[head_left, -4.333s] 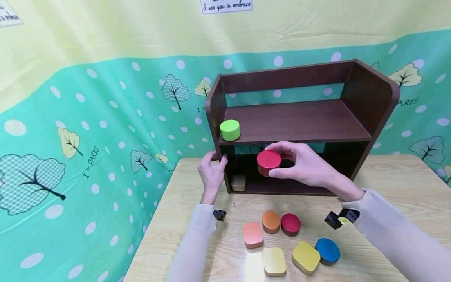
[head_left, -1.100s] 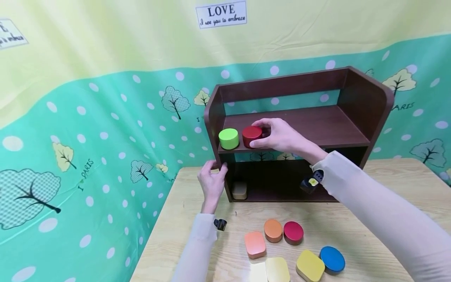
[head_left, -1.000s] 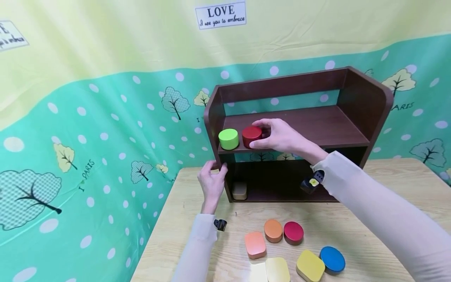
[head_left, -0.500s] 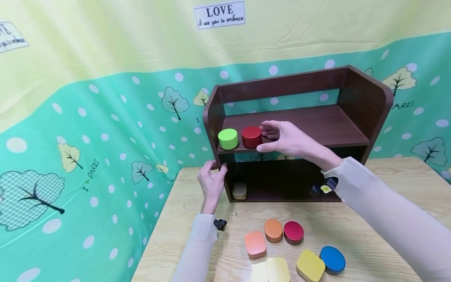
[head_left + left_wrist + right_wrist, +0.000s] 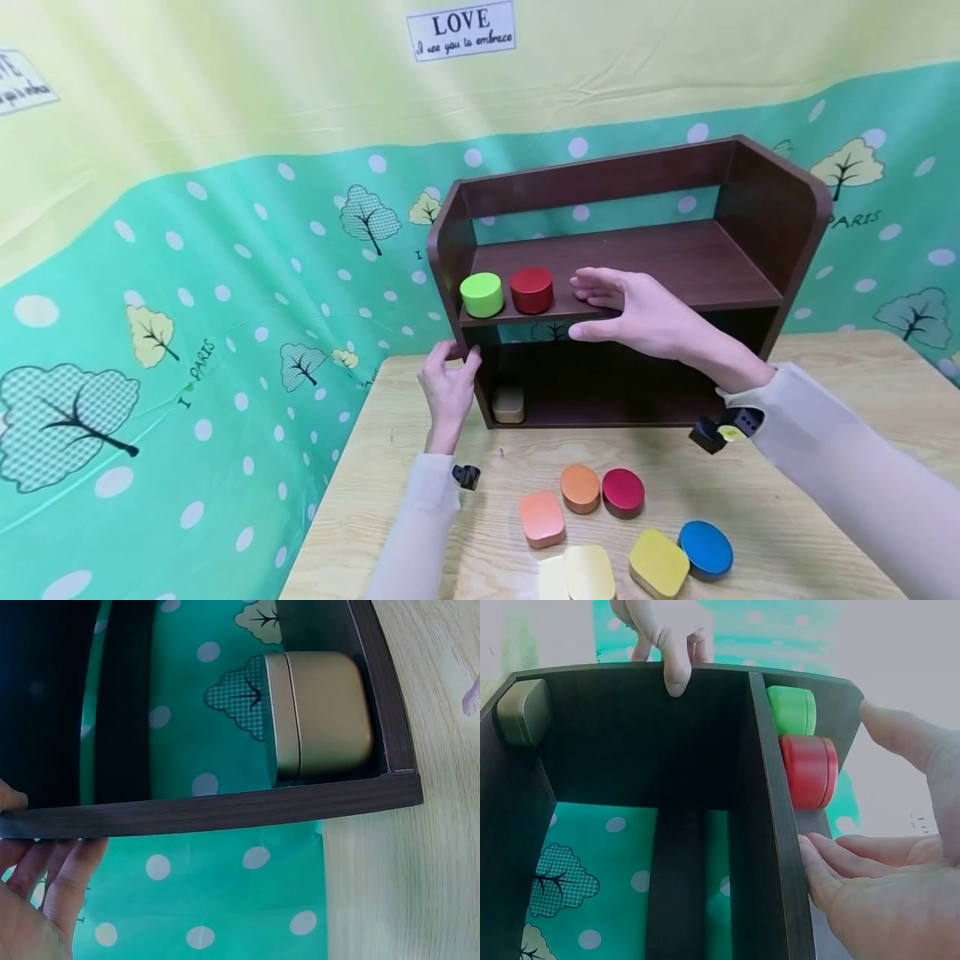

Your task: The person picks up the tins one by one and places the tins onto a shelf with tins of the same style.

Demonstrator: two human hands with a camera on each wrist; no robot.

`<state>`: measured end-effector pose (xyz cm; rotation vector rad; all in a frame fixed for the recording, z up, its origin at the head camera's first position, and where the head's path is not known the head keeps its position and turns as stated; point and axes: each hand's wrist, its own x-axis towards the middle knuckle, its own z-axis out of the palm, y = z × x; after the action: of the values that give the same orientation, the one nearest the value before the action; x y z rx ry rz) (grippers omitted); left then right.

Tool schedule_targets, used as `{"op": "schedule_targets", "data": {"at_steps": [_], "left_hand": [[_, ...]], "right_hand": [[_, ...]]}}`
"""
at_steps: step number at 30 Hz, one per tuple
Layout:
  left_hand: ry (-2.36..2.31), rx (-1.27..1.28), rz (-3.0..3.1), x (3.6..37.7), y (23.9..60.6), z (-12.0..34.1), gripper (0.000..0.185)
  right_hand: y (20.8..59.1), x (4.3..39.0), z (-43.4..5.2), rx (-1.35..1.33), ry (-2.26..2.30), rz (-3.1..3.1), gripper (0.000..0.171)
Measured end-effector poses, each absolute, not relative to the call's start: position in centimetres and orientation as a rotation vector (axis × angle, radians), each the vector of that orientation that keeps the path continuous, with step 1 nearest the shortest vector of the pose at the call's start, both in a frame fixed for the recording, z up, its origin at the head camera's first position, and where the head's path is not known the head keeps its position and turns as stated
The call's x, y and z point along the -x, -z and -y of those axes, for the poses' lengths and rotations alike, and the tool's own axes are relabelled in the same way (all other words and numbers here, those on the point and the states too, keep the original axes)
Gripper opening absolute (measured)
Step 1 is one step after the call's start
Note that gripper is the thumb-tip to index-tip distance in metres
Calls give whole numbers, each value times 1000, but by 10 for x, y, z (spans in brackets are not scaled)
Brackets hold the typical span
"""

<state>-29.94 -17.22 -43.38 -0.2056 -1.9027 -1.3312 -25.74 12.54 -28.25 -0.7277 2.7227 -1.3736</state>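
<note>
The red tin [image 5: 532,289] stands on the upper shelf [image 5: 675,267] beside the green tin [image 5: 481,294], just left of the empty, open-fingered right hand [image 5: 637,312], while the left hand [image 5: 448,385] grips the shelf's left wall.

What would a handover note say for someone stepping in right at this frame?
Left hand: grips the shelf's left side panel, steadying it.
Right hand: open, holding nothing, just right of the red tin.
Done: red tin and green tin stand side by side on the upper shelf; a tan tin sits on the lower shelf.
Left: seven tins lie on the table, among them orange, dark red and blue.
</note>
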Motion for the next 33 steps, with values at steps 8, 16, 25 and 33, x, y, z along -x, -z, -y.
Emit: {"op": "schedule_targets", "data": {"at_steps": [8,16,25,33], "left_hand": [[1339,204,1910,300,436,174,7],[1350,192,1919,299,436,174,7],[1330,179,1937,298,433,173,10],[1295,178,1942,300,434,173,13]], "right_hand": [[290,239,-140,750,1412,-2731,83],[298,220,-154,693,1413,-2768,82],[312,208,-168,665,1464,-2763,82],[329,202,-181,672,1436,-2798,80]]}}
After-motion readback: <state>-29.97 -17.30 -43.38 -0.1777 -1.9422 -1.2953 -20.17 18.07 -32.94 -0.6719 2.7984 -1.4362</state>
